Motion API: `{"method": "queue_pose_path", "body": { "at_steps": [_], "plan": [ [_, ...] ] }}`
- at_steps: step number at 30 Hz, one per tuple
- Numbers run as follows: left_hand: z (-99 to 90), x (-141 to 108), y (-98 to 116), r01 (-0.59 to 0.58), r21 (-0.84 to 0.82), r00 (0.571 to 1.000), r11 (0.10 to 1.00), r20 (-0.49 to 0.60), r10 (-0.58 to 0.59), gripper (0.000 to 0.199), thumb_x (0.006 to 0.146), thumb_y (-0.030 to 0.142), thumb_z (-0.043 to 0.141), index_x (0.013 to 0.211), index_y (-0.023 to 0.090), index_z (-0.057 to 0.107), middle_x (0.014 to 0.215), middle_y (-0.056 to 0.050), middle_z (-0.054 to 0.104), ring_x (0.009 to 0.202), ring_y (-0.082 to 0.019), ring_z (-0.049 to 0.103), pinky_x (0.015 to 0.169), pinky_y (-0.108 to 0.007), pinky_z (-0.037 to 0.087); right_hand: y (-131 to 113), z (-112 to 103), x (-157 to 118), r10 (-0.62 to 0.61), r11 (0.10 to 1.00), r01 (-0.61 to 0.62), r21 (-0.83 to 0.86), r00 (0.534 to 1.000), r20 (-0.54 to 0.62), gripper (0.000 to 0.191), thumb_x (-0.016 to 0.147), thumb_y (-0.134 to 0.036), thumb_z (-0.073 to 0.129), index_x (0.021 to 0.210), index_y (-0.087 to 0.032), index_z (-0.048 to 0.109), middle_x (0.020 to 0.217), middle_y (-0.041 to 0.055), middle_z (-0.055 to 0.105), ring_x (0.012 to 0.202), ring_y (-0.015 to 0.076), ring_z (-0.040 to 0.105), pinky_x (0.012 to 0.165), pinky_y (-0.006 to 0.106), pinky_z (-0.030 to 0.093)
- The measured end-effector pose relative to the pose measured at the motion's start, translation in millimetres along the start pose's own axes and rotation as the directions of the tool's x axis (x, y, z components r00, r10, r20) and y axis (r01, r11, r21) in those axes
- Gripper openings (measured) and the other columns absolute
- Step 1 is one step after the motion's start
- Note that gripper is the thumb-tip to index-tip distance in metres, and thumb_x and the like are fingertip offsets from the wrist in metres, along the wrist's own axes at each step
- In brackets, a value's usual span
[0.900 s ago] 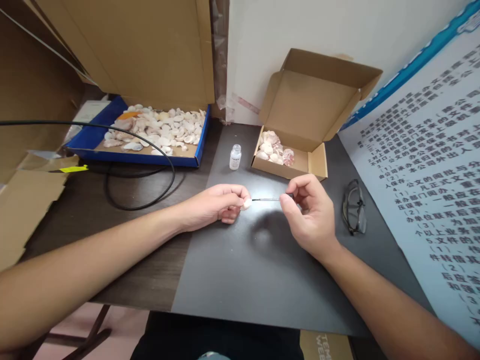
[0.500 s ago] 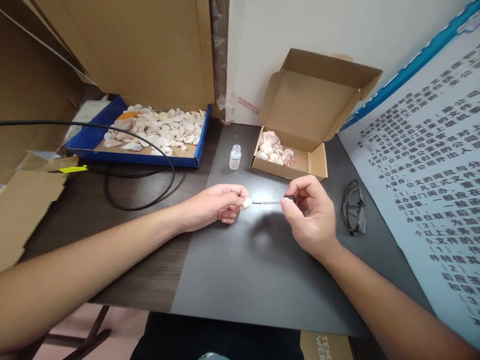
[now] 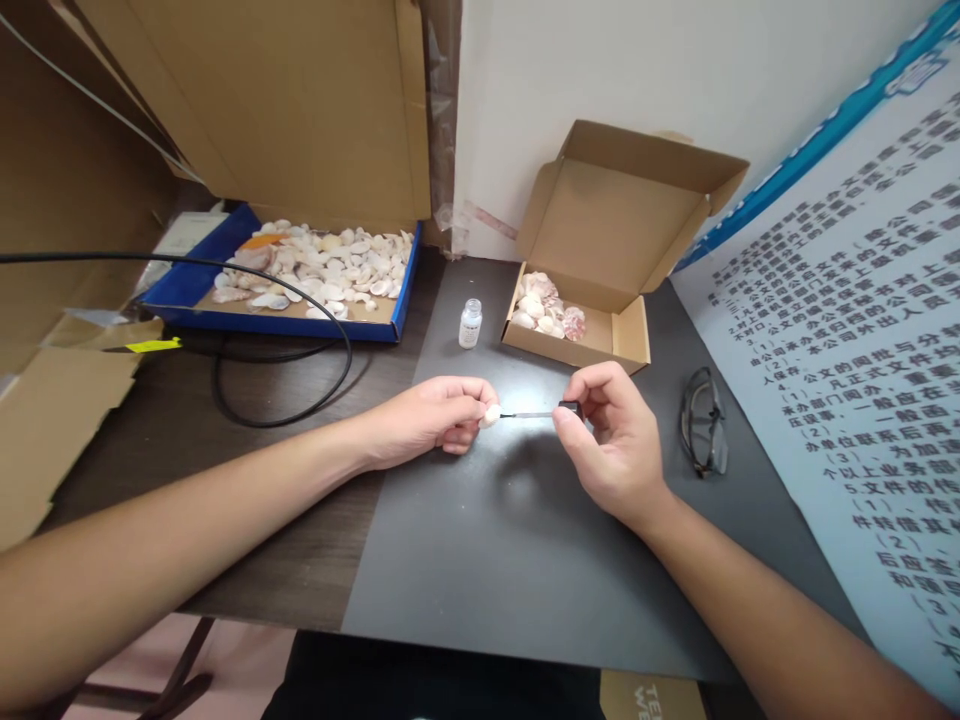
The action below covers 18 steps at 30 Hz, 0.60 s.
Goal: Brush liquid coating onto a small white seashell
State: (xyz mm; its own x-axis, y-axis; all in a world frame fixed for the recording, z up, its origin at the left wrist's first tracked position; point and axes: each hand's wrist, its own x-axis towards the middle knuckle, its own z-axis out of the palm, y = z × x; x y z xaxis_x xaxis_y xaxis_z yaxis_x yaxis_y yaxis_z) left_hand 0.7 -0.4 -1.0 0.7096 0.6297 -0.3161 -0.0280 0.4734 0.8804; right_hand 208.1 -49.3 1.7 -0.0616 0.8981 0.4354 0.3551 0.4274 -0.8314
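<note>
Between thumb and fingers, my left hand (image 3: 442,418) pinches a small white seashell (image 3: 490,415) above the grey mat. My right hand (image 3: 616,440) grips the black cap of a thin brush applicator (image 3: 529,414), whose stem points left. Its dark tip meets the shell's right edge, or comes very close to it. Beyond my hands an uncapped small bottle (image 3: 470,325) with a white label stands upright. Behind my right hand, an open cardboard box (image 3: 630,335) holds several white and pinkish shells (image 3: 541,303).
A blue-sided tray (image 3: 277,325) full of shells sits at the back left, with a black cable (image 3: 346,350) looping in front. Glasses (image 3: 703,422) lie at the right, beside a leaning printed poster (image 3: 847,330). Cut cardboard (image 3: 75,420) is at the left edge.
My right hand has shifted slightly left, bringing the brush tip up to the shell. My left hand keeps its pinch. The whole view has moved a little.
</note>
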Motion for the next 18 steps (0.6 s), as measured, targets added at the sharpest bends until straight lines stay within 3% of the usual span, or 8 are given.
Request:
{"method": "queue_pose_path", "body": {
  "at_steps": [12,18],
  "plan": [
    [2.2,-2.0,2.7,0.003,-0.041,1.000,0.999,-0.009,-0.003,0.012,0.079,0.024,0.061,0.076,0.016,0.052,0.060,0.006,0.033,0.054,-0.007,0.023,0.052,-0.023,0.018,0.5,0.1,-1.9,-0.009,0.996,0.010,0.094,1.000,-0.012,0.015,0.083,-0.013,0.059,0.088,-0.024,0.049,0.070,-0.0059,0.049,0.051,0.0081,0.045,0.046,0.023,0.036],
    [2.8,-1.5,3.3,0.005,-0.045,1.000,0.999,-0.012,-0.005,0.012,0.079,0.024,0.061,0.076,0.016,0.052,0.060,0.007,0.032,0.053,-0.007,0.022,0.052,-0.023,0.018,-0.2,0.0,-0.4,0.025,1.000,-0.025,0.005,1.000,-0.006,0.018,0.081,-0.012,0.059,0.085,-0.024,0.047,0.067,-0.0058,0.047,0.052,0.0098,0.044,0.049,0.025,0.039]
  ]
}}
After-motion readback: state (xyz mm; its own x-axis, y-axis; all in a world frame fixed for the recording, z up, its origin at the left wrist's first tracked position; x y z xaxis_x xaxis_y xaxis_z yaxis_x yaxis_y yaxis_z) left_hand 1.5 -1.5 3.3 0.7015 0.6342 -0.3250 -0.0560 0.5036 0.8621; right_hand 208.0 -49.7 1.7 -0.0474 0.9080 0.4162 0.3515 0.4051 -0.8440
